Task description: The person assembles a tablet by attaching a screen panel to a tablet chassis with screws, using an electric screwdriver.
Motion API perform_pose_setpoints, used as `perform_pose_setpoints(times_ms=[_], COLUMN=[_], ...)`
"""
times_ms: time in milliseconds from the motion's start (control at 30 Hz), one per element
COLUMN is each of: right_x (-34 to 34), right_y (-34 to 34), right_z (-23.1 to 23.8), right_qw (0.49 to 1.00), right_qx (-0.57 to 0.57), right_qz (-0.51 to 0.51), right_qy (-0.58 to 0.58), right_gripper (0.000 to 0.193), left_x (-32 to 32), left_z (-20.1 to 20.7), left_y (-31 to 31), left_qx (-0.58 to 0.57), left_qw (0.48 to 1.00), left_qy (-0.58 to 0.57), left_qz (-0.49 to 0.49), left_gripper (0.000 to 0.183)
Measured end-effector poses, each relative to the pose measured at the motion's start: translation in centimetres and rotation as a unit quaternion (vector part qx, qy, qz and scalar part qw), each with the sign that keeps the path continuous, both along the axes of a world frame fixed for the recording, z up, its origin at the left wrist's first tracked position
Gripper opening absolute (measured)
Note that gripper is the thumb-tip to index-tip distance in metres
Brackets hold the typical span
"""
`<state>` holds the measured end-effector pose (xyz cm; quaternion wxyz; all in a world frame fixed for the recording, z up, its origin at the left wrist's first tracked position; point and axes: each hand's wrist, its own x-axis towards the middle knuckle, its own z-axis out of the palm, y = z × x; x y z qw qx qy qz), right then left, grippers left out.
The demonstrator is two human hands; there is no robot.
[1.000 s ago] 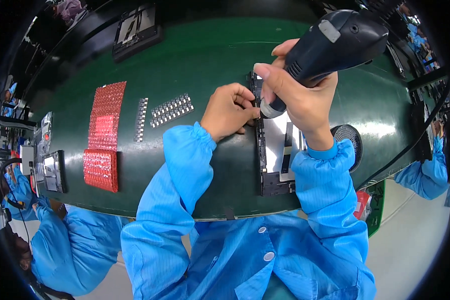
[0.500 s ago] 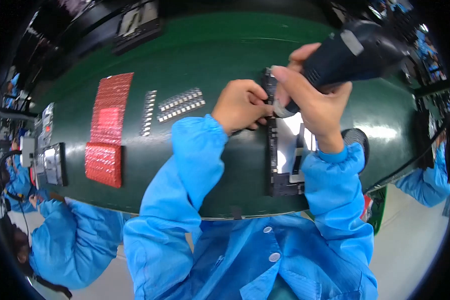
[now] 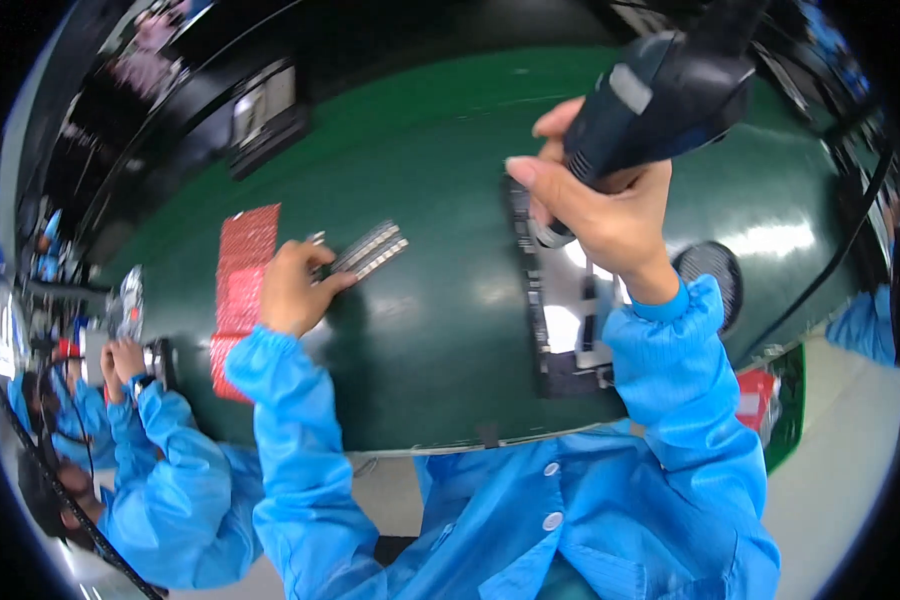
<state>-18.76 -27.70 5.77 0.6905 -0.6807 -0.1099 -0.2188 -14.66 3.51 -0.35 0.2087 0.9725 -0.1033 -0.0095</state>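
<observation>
Inside a crowded workroom, across a green desk bowed by the lens. At far left, a blue-clad co-worker, busy at something too small to make out. Farther back, a dark case, blurred. Next along, red bubble wrap, half hidden behind the left hand; presumably kept to the side to leave working room. At the near end of pale-dotted strips, that same hand, curled, thumb seemingly apart from fingertips; cannot tell whether pinching anything. Strips laid flat and close together, likely for easy picking, one mostly lost behind the fingers.

Right of centre, flat on the desk, a dark-framed device, set lengthwise, probably to bring the long left edge within reach. Above, a right hand wrapped around a black tool, nozzle tilted down near that edge, perhaps for aim; contact impossible to confirm. Device's right side covered by the sleeve, panel washed out by glare. Beyond, a round black mesh piece, partly masked; at lower right, a green crate, contents unclear.
</observation>
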Motion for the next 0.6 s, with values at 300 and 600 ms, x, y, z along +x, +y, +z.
perform_pose_setpoints(times_ms=[300, 600], right_x=[-8.0, -9.7], right_y=[-14.6, -17.3], right_z=[0.6, -2.5], right_qw=[0.99, 0.985], right_qx=[0.083, 0.088], right_qz=[-0.089, -0.141], right_qy=[-0.077, -0.044], right_gripper=[0.029, 0.026], left_x=[0.3, -0.5], left_z=[-0.1, 0.0], left_y=[-5.7, -6.7], left_qx=[-0.261, -0.122], left_qw=[0.954, 0.986], left_qy=[0.143, 0.115], left_qz=[-0.015, -0.013], left_gripper=[0.021, 0.014])
